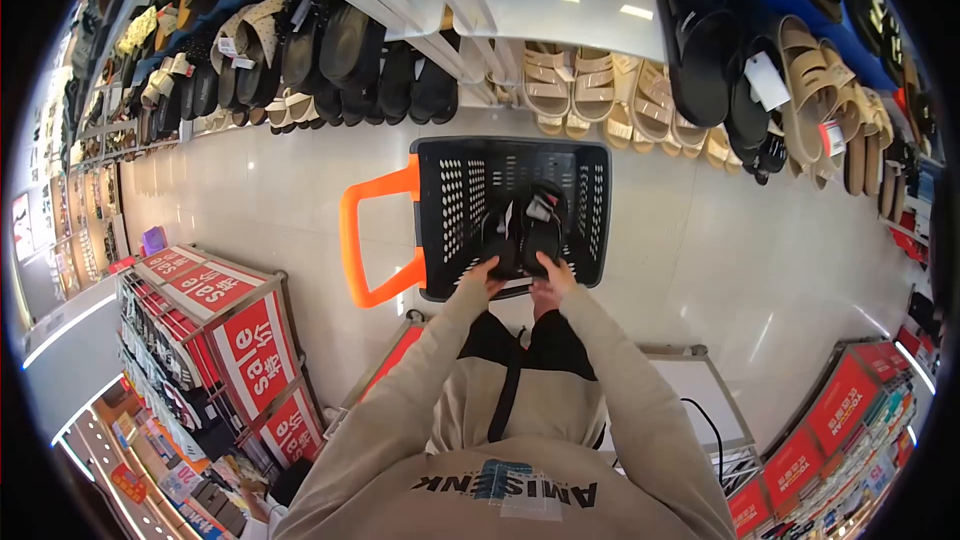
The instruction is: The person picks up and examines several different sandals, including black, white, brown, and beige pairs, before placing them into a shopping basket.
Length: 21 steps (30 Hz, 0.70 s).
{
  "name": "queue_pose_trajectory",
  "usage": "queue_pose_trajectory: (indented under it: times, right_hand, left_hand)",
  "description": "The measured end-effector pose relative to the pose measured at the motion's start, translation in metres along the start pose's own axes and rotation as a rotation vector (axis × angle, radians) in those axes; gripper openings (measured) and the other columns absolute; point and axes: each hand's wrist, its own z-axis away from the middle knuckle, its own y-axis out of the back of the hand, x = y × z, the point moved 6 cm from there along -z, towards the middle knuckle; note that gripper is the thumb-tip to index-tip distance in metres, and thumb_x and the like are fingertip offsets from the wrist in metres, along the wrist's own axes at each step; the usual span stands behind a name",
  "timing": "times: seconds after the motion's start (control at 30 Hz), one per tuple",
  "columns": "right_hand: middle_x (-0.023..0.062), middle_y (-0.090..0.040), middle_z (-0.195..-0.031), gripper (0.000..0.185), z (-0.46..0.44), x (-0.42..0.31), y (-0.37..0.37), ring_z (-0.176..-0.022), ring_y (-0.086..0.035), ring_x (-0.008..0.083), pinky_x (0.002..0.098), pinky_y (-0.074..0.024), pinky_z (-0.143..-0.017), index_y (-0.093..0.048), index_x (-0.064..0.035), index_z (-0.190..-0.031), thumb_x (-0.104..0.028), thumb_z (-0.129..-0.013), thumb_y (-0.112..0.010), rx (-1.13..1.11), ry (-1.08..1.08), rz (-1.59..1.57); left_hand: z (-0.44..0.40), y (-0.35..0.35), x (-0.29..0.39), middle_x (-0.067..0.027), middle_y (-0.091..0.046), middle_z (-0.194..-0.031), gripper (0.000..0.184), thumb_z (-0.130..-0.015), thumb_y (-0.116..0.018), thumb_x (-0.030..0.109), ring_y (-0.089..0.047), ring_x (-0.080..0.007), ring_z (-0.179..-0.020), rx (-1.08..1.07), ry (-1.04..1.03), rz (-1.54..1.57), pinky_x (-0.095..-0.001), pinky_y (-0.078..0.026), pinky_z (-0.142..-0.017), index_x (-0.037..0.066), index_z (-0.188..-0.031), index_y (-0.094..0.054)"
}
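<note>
Both my hands grip a pair of black sandals (522, 232), held side by side above the near end of a dark shopping basket (447, 210). My left hand (483, 274) is closed on the near end of the left sandal. On the right one, my right hand (553, 276) has its thumb on top, the other fingers partly hidden underneath. A small pale and red label shows on the right sandal. The basket has perforated walls, and its orange handle (352, 230) sticks out to the left.
Racks of black sandals (350, 40) and beige sandals (590, 90) line the far side. A bin with red sale signs (250, 350) stands at the left. Red-signed shelves (820, 430) are at the lower right. A white-topped stand (690, 390) is close on my right.
</note>
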Motion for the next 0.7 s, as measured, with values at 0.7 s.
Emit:
queue_pose_trajectory:
  times: [0.7]
  right_hand:
    - [0.0112,-0.052,-0.092,0.06,-0.231,0.028,0.019,-0.068,-0.055,0.019,0.0368,-0.0558,-0.065,-0.028,-0.0075,-0.124,-0.033,-0.081,-0.061,0.238,-0.01,-0.109]
  left_hand:
    - [-0.274,0.051,0.008,-0.018,-0.022,-0.133,0.072,-0.077,-0.066,0.014,-0.039,-0.0278,-0.112,0.16,0.206,-0.279,-0.0323,-0.05,-0.085,0.008,-0.134,-0.021]
